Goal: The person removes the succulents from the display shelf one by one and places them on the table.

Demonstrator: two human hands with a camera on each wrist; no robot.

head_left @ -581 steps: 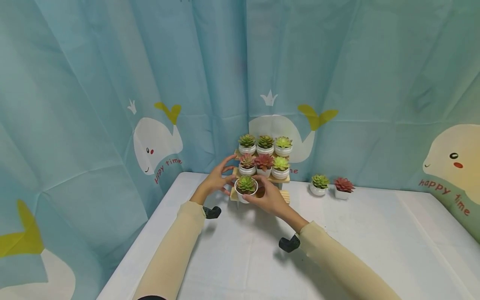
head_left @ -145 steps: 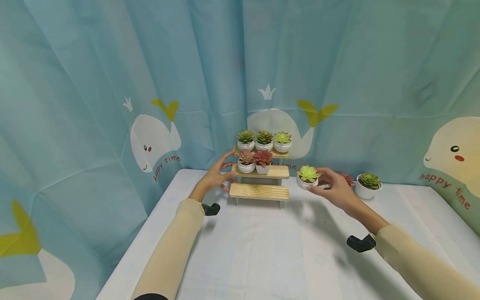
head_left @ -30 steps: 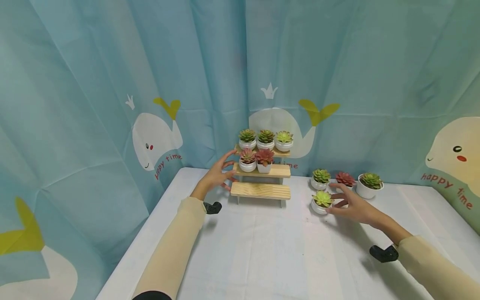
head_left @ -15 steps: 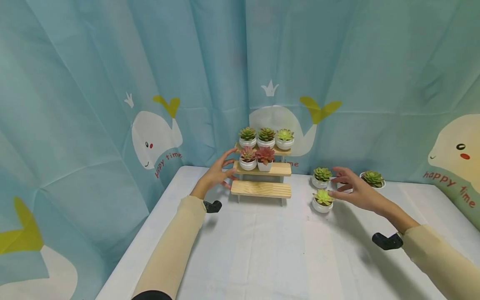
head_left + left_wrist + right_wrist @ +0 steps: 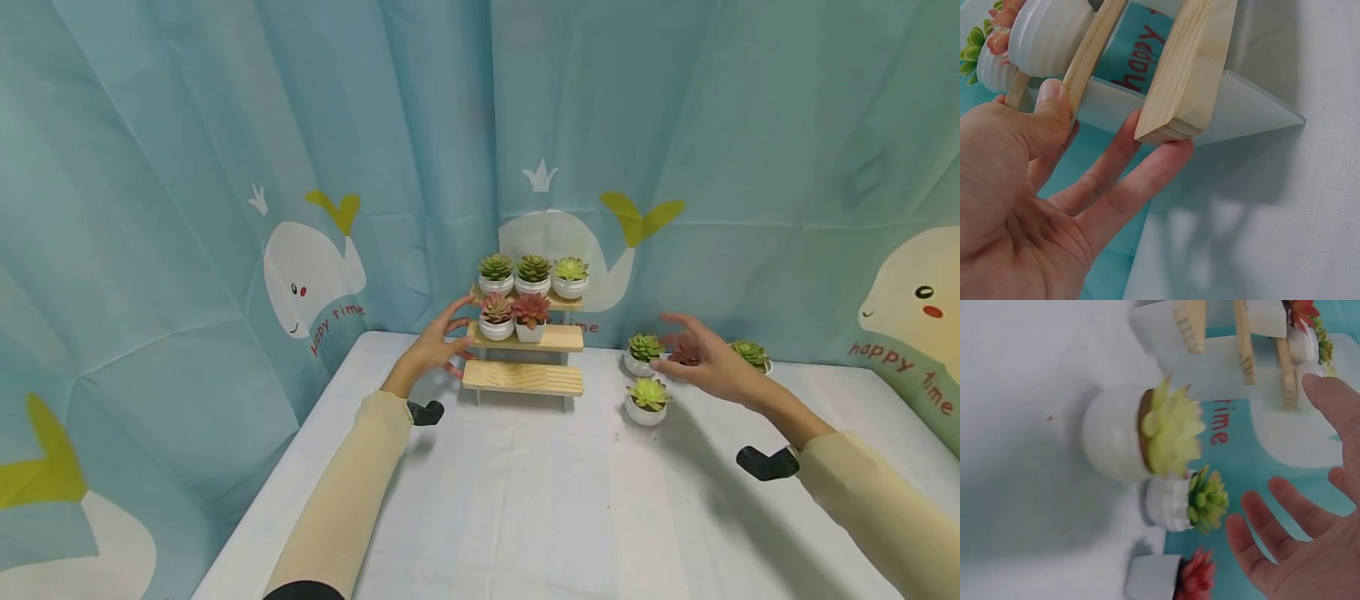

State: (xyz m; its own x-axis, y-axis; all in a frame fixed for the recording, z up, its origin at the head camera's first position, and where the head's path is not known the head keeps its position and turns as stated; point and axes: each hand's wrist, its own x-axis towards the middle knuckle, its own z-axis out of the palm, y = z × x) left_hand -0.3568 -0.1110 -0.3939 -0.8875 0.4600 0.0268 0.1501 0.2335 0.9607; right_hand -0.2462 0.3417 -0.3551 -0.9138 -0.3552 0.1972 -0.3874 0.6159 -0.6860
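Note:
My left hand [image 5: 429, 352] touches the left ends of a three-tier wooden display stand [image 5: 522, 378]. In the left wrist view its thumb rests at the middle board's end and two extended fingertips touch the lowest board [image 5: 1188, 75]. My right hand [image 5: 716, 367] hovers with spread fingers over the table, holding nothing. It partly covers a red potted succulent [image 5: 688, 357]. Just left of that hand stand a light-green succulent in a round white pot [image 5: 647, 402] and a darker green one [image 5: 642, 356] behind it. The right wrist view shows the light-green succulent [image 5: 1116, 431] apart from the fingers.
On the top tier sit three green succulents [image 5: 533, 277]. The middle tier bears a pink succulent [image 5: 496, 318] and a red one [image 5: 530, 317] at left and centre. A larger green succulent [image 5: 750, 355] stands behind my right hand. A blue whale-print curtain [image 5: 442, 167] hangs behind the table.
The light-green succulent went from the middle tier to the table, and my right hand let go and rose toward the red succulent. Earlier, a larger potted succulent left the bottom tier. My left hand stayed.

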